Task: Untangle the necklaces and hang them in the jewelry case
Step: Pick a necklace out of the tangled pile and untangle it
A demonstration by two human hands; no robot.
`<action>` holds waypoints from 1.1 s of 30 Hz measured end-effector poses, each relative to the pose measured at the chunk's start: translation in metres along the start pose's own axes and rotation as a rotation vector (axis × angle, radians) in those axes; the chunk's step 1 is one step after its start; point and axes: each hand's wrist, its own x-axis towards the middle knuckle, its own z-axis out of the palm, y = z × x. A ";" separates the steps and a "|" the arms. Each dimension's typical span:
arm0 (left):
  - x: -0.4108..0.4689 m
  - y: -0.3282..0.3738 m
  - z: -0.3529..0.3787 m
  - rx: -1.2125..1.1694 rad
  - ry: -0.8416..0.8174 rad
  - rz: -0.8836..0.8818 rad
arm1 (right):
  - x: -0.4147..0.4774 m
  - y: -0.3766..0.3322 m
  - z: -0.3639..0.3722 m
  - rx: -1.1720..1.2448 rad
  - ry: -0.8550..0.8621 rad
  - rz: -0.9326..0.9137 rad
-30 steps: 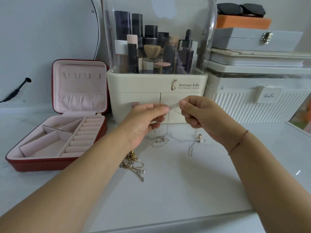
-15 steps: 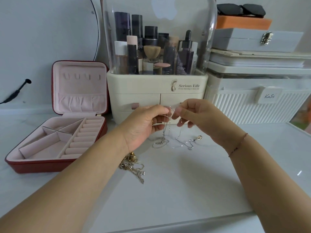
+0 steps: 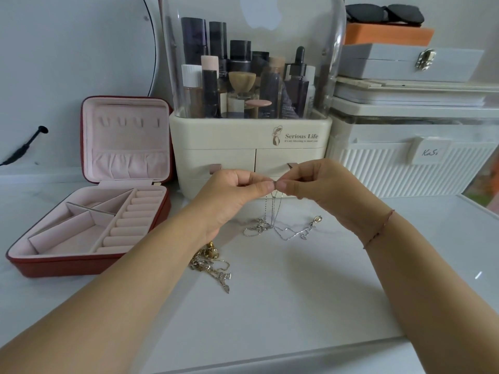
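Note:
My left hand (image 3: 232, 195) and my right hand (image 3: 321, 187) meet fingertip to fingertip above the white table, both pinching the top of a thin silver necklace (image 3: 272, 211). Its strands hang down to a loose silver heap with a small pendant (image 3: 316, 220) lying on the table. A tangled gold necklace pile (image 3: 213, 265) lies under my left wrist, partly hidden by it. The red jewelry case (image 3: 89, 260) stands open at the left, with a pink lining, hooks in its raised lid (image 3: 127, 122) and no necklaces inside.
A cream cosmetics organizer (image 3: 251, 147) with a clear dome and bottles stands right behind my hands. A white ribbed storage box (image 3: 399, 171) with stacked boxes and sunglasses on top is at the right. A round mirror edge and a black cable are at the left.
My hands came together from slightly apart to touching at the fingertips. The silver chain, earlier stretched and hanging from both hands, now has its pendant end lying on the table.

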 end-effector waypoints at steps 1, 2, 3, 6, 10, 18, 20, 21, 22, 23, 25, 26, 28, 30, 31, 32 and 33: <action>0.001 -0.001 -0.001 0.001 -0.006 -0.017 | -0.001 -0.001 0.001 -0.019 0.001 0.009; 0.001 0.000 -0.001 -0.007 -0.014 -0.040 | -0.001 -0.002 0.002 -0.035 -0.007 0.015; 0.002 -0.001 -0.001 -0.035 -0.033 -0.065 | -0.002 -0.004 0.003 -0.052 -0.017 0.020; 0.002 0.000 -0.002 -0.259 -0.146 -0.150 | -0.003 -0.006 0.004 -0.162 -0.018 0.029; 0.004 0.003 -0.008 -0.424 -0.243 -0.163 | -0.003 -0.005 0.003 -0.251 0.015 0.035; 0.005 -0.009 0.000 -0.225 -0.160 -0.183 | -0.005 -0.001 -0.010 0.103 -0.115 0.019; 0.004 -0.009 0.004 -0.147 -0.143 -0.194 | -0.003 0.000 -0.007 0.340 -0.205 -0.001; 0.004 -0.009 0.006 -0.120 -0.137 -0.193 | -0.003 0.001 -0.004 0.438 -0.233 0.006; 0.003 -0.006 0.003 -0.098 -0.121 -0.179 | 0.001 -0.001 0.000 0.512 -0.247 0.012; 0.003 -0.004 0.001 -0.080 -0.108 -0.163 | 0.004 -0.004 0.004 0.568 -0.250 0.023; 0.003 -0.003 0.002 -0.082 -0.105 -0.144 | 0.005 -0.005 0.005 0.650 -0.219 0.067; 0.003 -0.003 0.003 -0.088 -0.111 -0.138 | 0.006 -0.004 0.004 0.680 -0.195 0.086; 0.002 -0.003 0.008 -0.092 -0.107 -0.136 | 0.005 -0.003 0.002 0.700 -0.144 0.121; 0.003 -0.003 0.009 -0.102 -0.056 -0.130 | 0.004 -0.001 0.002 0.705 -0.103 0.145; 0.005 -0.004 0.008 -0.102 -0.025 -0.124 | 0.004 -0.002 0.003 0.714 -0.094 0.155; 0.005 -0.003 0.007 -0.098 -0.003 -0.121 | 0.004 -0.003 0.004 0.725 -0.092 0.163; 0.005 -0.003 0.006 -0.092 0.007 -0.118 | 0.004 -0.003 0.006 0.735 -0.090 0.172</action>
